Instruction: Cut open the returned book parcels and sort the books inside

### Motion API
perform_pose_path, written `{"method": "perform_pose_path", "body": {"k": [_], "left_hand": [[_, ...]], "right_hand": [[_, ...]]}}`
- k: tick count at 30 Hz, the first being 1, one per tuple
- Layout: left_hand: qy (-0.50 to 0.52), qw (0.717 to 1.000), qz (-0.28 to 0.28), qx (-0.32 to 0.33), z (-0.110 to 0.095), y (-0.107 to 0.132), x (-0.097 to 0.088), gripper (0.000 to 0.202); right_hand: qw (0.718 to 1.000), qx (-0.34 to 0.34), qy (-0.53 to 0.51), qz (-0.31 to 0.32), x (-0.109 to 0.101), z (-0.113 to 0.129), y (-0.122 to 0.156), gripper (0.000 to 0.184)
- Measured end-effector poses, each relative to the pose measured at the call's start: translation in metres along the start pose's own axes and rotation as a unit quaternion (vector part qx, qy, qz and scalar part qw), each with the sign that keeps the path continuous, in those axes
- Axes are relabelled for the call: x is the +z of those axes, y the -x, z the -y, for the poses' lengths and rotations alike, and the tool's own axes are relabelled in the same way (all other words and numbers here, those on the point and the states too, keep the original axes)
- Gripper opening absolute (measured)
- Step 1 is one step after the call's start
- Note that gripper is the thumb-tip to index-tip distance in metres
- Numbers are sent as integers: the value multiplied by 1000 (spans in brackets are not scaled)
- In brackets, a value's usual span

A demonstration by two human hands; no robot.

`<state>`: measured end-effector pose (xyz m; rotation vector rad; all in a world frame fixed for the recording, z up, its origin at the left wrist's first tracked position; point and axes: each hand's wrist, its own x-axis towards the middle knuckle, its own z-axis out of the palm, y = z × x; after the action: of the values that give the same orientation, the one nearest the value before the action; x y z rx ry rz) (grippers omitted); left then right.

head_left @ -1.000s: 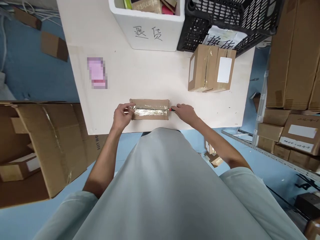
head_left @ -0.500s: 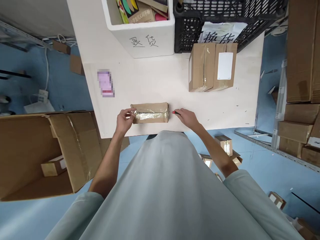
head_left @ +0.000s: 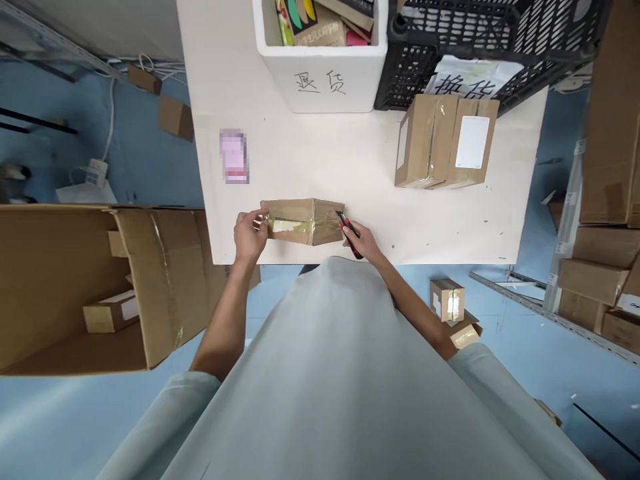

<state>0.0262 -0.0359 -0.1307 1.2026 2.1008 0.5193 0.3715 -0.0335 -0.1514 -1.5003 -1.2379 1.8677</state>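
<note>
1. Here's the long brown cardboard carton [head_left: 295, 221] with its shiny tape, between both hands near the white tabletop's [head_left: 320, 157] front edge.
2. Left hand [head_left: 251, 235] grips its left end; right hand [head_left: 364, 243] clasps a slim black-and-red utility knife [head_left: 353, 241], tip at the right end, contact unclear.
3. Clean work here, I'd judge, wants a shallow blade, the carton steady, left fingers off the cutting line.
4. Beyond, a white foam bin [head_left: 327, 97] holds books [head_left: 320, 35]; the black slatted plastic crate's [head_left: 407, 73] contents are unclear.
5. Off left, a big open brown cardboard box [head_left: 173, 287] holds a small label-bearing carton [head_left: 105, 317].
</note>
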Motion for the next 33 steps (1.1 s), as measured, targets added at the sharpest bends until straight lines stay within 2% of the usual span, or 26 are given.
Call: {"method": "perform_pose_path", "body": {"k": [3, 8, 12, 15, 17, 19, 21, 25, 28, 33], "left_hand": [[-3, 1000, 15, 17, -2, 8, 12, 45], [42, 998, 37, 4, -5, 15, 50, 52], [144, 980, 139, -2, -11, 17, 82, 49], [186, 964, 190, -1, -13, 20, 94, 42], [197, 965, 170, -17, -13, 21, 90, 45], [218, 966, 135, -15, -15, 20, 77, 49], [248, 961, 117, 22, -21, 17, 57, 51], [233, 954, 141, 124, -45, 5, 24, 42], [215, 949, 165, 159, -56, -9, 18, 34], [210, 946, 182, 165, -52, -24, 24, 32]], "right_hand": [[999, -6, 32, -17, 4, 16, 7, 61], [991, -15, 108, -83, -10, 45, 19, 75], [975, -41, 195, -101, -16, 72, 28, 74], [948, -68, 293, -101, -10, 93, 36, 64], [922, -70, 365, -108, -2, 105, 43, 59], [899, -58, 418, -119, 8, 117, 51, 56], [888, -37, 444, -119, 21, 127, 60, 56], [886, 21, 456, -83, 48, 138, 73, 54], [877, 48, 474, -59, 69, 142, 77, 52], [843, 65, 532, -40, 99, 147, 72, 58]]}}
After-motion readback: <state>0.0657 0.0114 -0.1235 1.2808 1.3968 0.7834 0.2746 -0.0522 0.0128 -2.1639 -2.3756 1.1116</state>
